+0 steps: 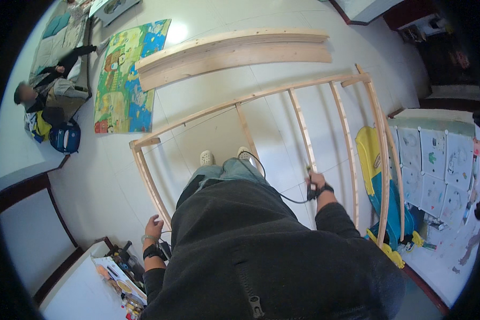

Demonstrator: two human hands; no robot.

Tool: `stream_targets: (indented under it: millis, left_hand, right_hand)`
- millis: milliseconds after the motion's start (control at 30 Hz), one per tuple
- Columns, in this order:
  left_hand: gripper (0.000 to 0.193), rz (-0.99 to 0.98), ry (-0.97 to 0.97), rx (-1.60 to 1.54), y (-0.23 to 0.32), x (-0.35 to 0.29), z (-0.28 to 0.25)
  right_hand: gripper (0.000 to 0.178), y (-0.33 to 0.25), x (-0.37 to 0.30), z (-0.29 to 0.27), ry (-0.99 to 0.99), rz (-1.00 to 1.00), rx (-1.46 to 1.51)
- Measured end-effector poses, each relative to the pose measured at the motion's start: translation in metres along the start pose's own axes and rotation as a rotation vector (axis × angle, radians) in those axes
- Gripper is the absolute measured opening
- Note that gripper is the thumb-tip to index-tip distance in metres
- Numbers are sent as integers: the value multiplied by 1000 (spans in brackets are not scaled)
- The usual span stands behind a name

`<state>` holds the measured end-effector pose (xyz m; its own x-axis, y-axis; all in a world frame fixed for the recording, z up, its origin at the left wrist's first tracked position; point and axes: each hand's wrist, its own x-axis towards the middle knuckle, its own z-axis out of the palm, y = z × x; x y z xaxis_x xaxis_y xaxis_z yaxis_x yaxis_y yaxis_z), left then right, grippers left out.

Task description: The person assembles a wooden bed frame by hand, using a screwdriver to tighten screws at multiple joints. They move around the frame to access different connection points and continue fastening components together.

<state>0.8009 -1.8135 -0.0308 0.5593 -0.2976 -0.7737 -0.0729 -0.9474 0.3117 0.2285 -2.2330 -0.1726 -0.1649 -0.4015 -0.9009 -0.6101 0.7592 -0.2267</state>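
Note:
I stand inside a pale wooden bed frame (213, 109) with several cross slats. My right hand (317, 182) is closed, its fingers beside or over a slat (303, 130) on the right. A small object seems to poke out at its fingertips, too small to name. A black strap and a dark device sit at that wrist, with a black cable (290, 199) running toward my legs. Low on the left, my left hand (153, 228) has its fingers apart and holds nothing. It is nearest to the frame's left side rail (153, 184); whether it touches the rail is unclear.
Long planks (234, 53) lie stacked on the floor beyond the frame, partly over a colourful play mat (124, 80). A person (53, 88) sits at the far left near a backpack (65, 137). A yellow and teal slide (376, 170) and a white cabinet (432, 165) stand right.

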Motion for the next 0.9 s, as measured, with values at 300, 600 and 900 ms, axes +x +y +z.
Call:
stream_targets:
  millis: [300,600,900]
  left_hand:
    - [46,-181,-199,-237,-147,4,11]
    - [45,-98,-27,-191,-81,-7,-2]
    - [45,-14,-103,32,-168,13,3]
  right_hand:
    - [36,-235,-107,151,-385,-406,-130]
    - [34,-293,-235,339,-843,-482,-532]
    - [23,-260,-154,245,-671,-140,215]
